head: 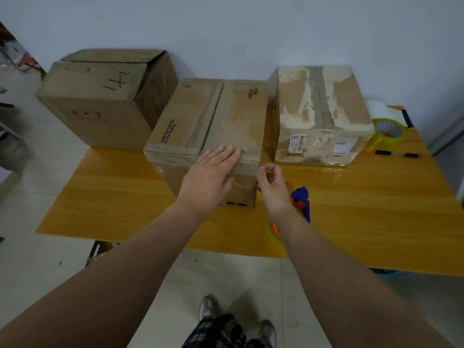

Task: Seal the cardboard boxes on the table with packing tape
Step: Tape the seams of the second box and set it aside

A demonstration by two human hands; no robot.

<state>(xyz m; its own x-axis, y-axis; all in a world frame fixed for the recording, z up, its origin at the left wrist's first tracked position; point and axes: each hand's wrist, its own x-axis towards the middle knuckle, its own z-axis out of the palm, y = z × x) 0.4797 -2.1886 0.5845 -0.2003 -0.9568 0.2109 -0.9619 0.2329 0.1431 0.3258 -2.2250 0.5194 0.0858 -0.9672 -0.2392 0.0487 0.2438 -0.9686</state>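
Middle box (216, 116): flaps closed, top seam running away from the person. Left hand (208, 177) lies flat on its near top edge, fingers straight, palm over the front face. Right hand (272, 184) is just beside the box's near right corner, fingers curled, thumb close to forefinger; cannot tell whether it pinches anything. Blue tape dispenser (301, 194) lies on the table (113, 197) under the right wrist, partly hidden. Large box (100, 96) stands beyond and left of the left hand, one top flap raised. Torn box (319, 109) stands beyond and right of the right hand. Farther right: yellow tape roll (388, 133), with a black marker (396, 154) just in front of it.
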